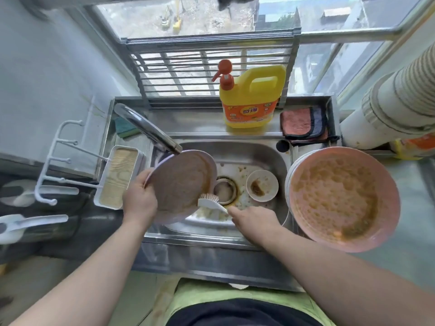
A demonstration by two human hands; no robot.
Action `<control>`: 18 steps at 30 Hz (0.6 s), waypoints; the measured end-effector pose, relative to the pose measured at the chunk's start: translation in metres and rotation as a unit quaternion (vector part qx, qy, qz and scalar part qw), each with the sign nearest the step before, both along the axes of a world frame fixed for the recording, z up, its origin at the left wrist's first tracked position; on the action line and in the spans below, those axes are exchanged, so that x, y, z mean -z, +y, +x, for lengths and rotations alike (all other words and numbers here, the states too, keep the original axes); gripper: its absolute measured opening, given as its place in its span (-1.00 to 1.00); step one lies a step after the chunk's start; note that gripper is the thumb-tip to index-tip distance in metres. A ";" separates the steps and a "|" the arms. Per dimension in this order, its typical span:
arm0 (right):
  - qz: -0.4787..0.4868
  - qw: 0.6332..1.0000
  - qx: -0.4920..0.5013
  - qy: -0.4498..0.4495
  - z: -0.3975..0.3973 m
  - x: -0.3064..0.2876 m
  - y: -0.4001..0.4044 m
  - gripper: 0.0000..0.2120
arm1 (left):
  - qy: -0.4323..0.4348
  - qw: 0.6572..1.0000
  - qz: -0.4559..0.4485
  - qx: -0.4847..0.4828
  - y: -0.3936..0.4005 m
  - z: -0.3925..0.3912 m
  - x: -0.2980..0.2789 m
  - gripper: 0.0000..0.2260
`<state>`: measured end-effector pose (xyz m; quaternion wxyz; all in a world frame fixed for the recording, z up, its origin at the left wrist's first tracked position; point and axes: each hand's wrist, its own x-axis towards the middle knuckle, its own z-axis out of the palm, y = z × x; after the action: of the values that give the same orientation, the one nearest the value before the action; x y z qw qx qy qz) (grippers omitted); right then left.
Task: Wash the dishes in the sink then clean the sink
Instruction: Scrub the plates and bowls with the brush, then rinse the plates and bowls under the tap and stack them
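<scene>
My left hand (140, 198) grips the left rim of a pale plate (182, 184) smeared brown, tilted over the steel sink (266, 151) beneath the faucet (146, 128). My right hand (253, 223) holds the handle of a white dish brush (209, 200), its bristles at the plate's lower right edge. A small dirty white bowl (262, 185) sits in the basin beside the drain (225, 190). Food bits and foam lie on the sink floor.
A stack of plates topped by a pink plate (343, 198) with orange residue stands right of the sink. Yellow detergent bottle (251, 97) and folded cloths (303, 124) sit on the back ledge. A sponge (124, 129), tray (118, 178) and white rack (56, 161) are left.
</scene>
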<state>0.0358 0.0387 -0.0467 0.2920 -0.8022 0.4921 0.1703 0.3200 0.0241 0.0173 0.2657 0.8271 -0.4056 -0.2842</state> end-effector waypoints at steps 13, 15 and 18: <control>0.111 0.968 0.225 -0.015 0.015 0.011 -0.026 -0.73 | 0.124 0.990 0.056 0.024 -0.008 0.015 0.030 -0.70; 0.047 0.944 0.314 -0.093 0.032 -0.006 -0.053 -0.81 | 0.169 0.984 0.059 -0.007 -0.003 0.015 0.044 -0.78; -0.006 0.909 0.374 -0.183 0.072 -0.044 -0.089 -0.83 | 0.254 0.957 0.080 -0.115 0.003 0.018 0.064 -0.78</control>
<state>0.1080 -0.0502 -0.0026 0.4147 -0.5782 0.6949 -0.1041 0.3383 0.0273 -0.0472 0.3236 0.7871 -0.2031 -0.4843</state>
